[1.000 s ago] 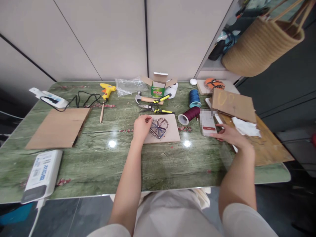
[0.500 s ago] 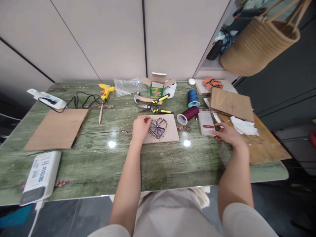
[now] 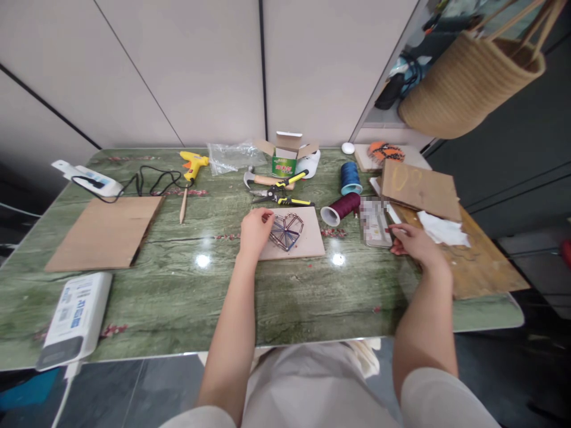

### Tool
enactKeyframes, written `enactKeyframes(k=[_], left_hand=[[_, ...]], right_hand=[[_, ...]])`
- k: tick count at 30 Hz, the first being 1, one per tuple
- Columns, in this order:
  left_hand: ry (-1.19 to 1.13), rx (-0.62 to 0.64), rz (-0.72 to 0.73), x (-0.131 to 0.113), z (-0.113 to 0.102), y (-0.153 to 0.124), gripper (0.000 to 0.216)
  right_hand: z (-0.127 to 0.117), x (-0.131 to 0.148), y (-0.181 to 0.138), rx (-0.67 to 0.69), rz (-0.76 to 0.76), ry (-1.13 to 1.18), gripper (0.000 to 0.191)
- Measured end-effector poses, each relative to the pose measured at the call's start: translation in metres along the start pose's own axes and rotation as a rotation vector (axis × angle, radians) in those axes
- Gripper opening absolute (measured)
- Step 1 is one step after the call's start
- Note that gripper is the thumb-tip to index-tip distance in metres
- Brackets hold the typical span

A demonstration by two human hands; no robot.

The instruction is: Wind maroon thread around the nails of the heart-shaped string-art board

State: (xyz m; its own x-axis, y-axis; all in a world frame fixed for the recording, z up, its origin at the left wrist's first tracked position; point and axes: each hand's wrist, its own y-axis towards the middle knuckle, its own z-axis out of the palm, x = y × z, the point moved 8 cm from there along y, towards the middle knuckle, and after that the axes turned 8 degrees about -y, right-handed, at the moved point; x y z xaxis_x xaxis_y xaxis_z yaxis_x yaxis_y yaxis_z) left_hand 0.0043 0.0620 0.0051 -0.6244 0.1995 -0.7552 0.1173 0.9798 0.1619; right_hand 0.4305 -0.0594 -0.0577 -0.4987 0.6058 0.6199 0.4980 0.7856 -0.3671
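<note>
A pale board [image 3: 314, 241] lies on the green table, bearing a heart-shaped outline of nails strung with dark thread [image 3: 286, 230]. My left hand [image 3: 256, 232] rests over the board's left side, fingertips pinched together beside the heart; what they hold, if anything, is too small to make out. To the right lies a phone [image 3: 379, 241] in a light case, its screen partly blurred. My right hand [image 3: 414, 245] is at the phone's right edge, fingers somewhat apart and holding nothing. A maroon thread spool [image 3: 341, 208] lies on its side near the phone, and a blue spool [image 3: 350, 177] stands behind it.
Behind the board are yellow-and-black pliers [image 3: 279, 193], a hammer [image 3: 270, 179] and an opened green box [image 3: 284, 166]. Left are a yellow glue gun [image 3: 193, 165], a wooden stick [image 3: 183, 205], cardboard [image 3: 104, 233] and a white power bank [image 3: 75, 318]. Cardboard [image 3: 422, 187] lies right.
My right hand has drawn back slightly from the phone's face to its right edge. The phone's screen display has changed. My left hand stays in place at the board.
</note>
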Motion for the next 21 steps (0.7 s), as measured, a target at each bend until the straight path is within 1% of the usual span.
enactKeyframes(k=[3, 5, 7, 9, 11, 13, 15, 18, 21], left_hand=[[-0.006, 0.002, -0.006, 0.001, 0.0, 0.0, 0.016], [-0.008, 0.0, -0.006, 0.001, 0.0, 0.0, 0.016], [-0.008, 0.0, -0.002, 0.001, 0.001, 0.0, 0.017], [-0.008, -0.002, 0.002, 0.001, 0.001, 0.0, 0.017], [-0.011, -0.004, 0.003, 0.001, 0.0, 0.0, 0.017], [-0.014, -0.004, 0.001, 0.001, 0.0, 0.0, 0.017], [-0.013, -0.003, -0.003, 0.001, 0.0, 0.0, 0.017], [-0.01, 0.0, -0.004, 0.001, 0.0, 0.0, 0.017], [-0.009, 0.0, 0.003, 0.0, 0.0, 0.0, 0.017]], right_hand=[[-0.005, 0.015, -0.007, -0.081, -0.026, -0.182, 0.043], [-0.011, 0.027, -0.013, -0.171, -0.063, -0.317, 0.046], [-0.016, 0.037, -0.018, -0.246, -0.106, -0.392, 0.047], [-0.019, 0.04, -0.02, -0.278, -0.127, -0.408, 0.048], [-0.019, 0.034, -0.018, -0.239, -0.125, -0.389, 0.053], [-0.013, 0.024, -0.014, -0.135, -0.137, -0.36, 0.063], [-0.007, 0.018, -0.011, -0.044, -0.196, -0.375, 0.073], [-0.007, 0.014, -0.006, -0.048, -0.262, -0.456, 0.082], [-0.007, 0.012, -0.003, -0.053, -0.248, -0.456, 0.082]])
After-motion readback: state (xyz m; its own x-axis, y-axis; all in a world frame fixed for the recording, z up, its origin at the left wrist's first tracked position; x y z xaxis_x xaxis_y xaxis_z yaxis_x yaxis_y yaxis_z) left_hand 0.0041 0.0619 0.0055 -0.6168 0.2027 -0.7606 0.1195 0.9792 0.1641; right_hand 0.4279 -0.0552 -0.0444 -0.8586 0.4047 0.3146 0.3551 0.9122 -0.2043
